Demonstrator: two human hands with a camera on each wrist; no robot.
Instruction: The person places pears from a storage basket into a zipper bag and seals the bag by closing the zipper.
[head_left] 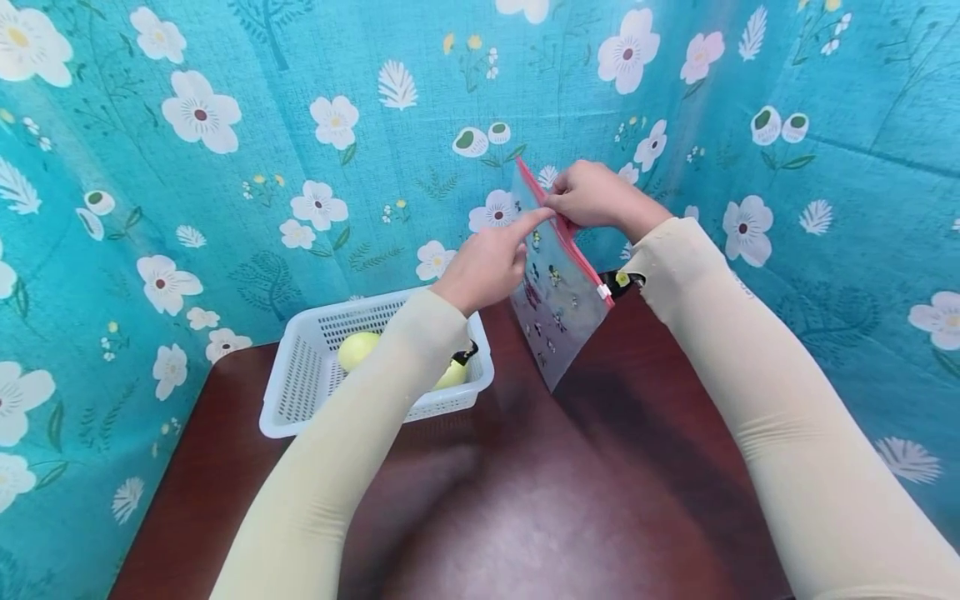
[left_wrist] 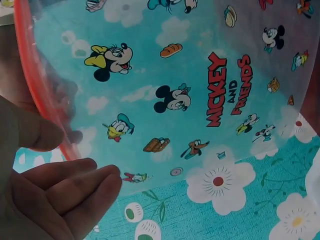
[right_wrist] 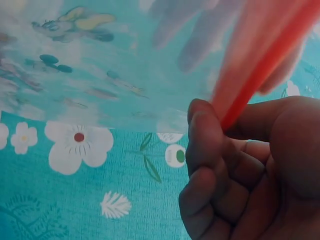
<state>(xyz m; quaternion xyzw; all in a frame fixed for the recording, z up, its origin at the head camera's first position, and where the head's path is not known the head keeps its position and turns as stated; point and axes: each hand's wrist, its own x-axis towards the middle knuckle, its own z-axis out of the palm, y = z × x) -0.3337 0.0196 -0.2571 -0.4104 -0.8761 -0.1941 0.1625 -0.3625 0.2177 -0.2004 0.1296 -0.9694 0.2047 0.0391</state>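
Observation:
A translucent zip pouch [head_left: 555,292] with cartoon prints stands tilted over the brown table, its red zipper edge slanting along the top. A white slider [head_left: 603,292] sits at the zipper's near end. My right hand [head_left: 600,196] pinches the red edge near its middle; the right wrist view shows thumb and forefinger [right_wrist: 205,130] on either side of it. From the left, my left hand [head_left: 487,258] reaches across with its index finger straight, touching the zipper edge. In the left wrist view, other fingers [left_wrist: 75,190] lie loosely in front of the printed side.
Left of the pouch, a white perforated basket [head_left: 277,408] holds yellow-green round fruits [head_left: 357,350], partly hidden by my left sleeve. The brown table [head_left: 525,500] extends toward me. A blue flowered curtain [head_left: 420,150] hangs behind and at both sides.

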